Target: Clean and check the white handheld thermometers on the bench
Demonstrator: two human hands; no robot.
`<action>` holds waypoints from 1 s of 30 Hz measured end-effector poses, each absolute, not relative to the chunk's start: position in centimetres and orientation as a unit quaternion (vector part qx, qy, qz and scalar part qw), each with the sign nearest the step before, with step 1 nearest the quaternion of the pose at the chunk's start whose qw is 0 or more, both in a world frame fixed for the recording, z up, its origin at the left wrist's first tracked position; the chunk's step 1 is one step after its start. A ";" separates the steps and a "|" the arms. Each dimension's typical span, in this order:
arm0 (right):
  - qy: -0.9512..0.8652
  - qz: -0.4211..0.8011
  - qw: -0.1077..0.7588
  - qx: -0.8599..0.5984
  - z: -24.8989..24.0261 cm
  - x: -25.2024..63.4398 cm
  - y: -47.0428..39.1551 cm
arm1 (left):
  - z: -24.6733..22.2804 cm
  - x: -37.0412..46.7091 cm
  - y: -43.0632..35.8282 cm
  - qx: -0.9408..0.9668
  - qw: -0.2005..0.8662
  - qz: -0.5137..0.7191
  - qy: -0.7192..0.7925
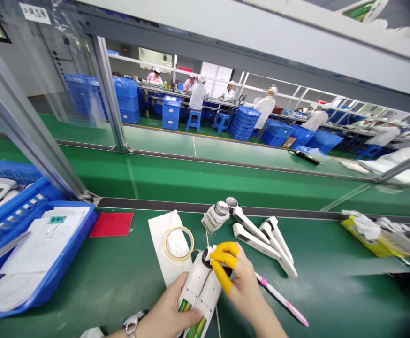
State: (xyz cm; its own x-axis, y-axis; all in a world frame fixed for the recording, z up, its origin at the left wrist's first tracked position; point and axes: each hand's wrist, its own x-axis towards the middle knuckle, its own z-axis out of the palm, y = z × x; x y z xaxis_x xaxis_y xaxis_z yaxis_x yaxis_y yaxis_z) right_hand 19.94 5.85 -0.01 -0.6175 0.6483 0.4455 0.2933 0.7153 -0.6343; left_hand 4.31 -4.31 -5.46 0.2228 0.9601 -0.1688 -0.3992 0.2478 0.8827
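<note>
Two white handheld devices (192,285) lie side by side in the grip of my left hand (171,305), its thumb across their lower ends. Green and gold shows in openings near the thumb. Yellow finger covers sit on several fingers of my right hand (238,272). Those fingers are pinched together at the dark-rimmed top of the left device, on a small white bit whose kind I cannot make out. Just beyond stands a bottle with a metal cap (216,217). A tape roll (178,243) rests on white paper (159,230) to the left.
Several white handheld devices (257,241) lie right of the bottle, with a pink-and-white toothbrush (284,300) nearer me. A blue tray of papers (60,277) and a red card (111,224) are left. A yellow bin (361,237) stands right. Co-workers sit beyond the frame post (108,94).
</note>
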 end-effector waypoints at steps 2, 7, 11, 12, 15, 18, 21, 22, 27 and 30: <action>-0.858 0.258 0.342 -0.282 -0.3 20.0 6.0 | -5.6 4.4 -4.4 0.370 0.686 0.486 0.396; -0.822 0.299 0.353 -0.331 -0.6 20.1 6.0 | -5.6 4.5 -4.5 0.384 0.676 0.481 0.405; -0.807 0.353 0.316 -0.354 -0.2 20.3 6.0 | -5.4 4.4 -4.6 0.399 0.669 0.462 0.424; -0.805 0.363 0.306 -0.356 -0.1 20.4 6.0 | -5.3 4.4 -4.6 0.400 0.670 0.460 0.424; -0.794 0.382 0.289 -0.374 0.2 20.4 6.1 | -5.2 4.5 -4.5 0.399 0.675 0.455 0.422; -0.781 0.397 0.287 -0.387 0.4 20.4 6.2 | -5.2 4.5 -4.4 0.386 0.689 0.446 0.421; -0.771 0.418 0.282 -0.388 0.7 20.4 6.1 | -5.1 4.4 -4.4 0.383 0.693 0.441 0.423; -0.770 0.424 0.279 -0.387 0.7 20.5 6.0 | -5.2 4.4 -4.4 0.387 0.691 0.442 0.421; -0.763 0.434 0.276 -0.391 0.5 20.4 6.1 | -5.3 4.2 -4.4 0.399 0.688 0.449 0.407; -0.764 0.431 0.283 -0.388 0.3 20.5 6.2 | -5.3 4.2 -4.4 0.399 0.691 0.441 0.411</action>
State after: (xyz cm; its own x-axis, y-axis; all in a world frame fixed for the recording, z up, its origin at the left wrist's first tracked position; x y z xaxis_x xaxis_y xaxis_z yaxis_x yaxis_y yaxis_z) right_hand 20.53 6.24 0.28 -0.5385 0.8370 0.0969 0.3488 0.3262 -0.8786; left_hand 4.20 -4.37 -5.31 0.2745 0.9370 -0.2158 -0.2811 0.2928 0.9139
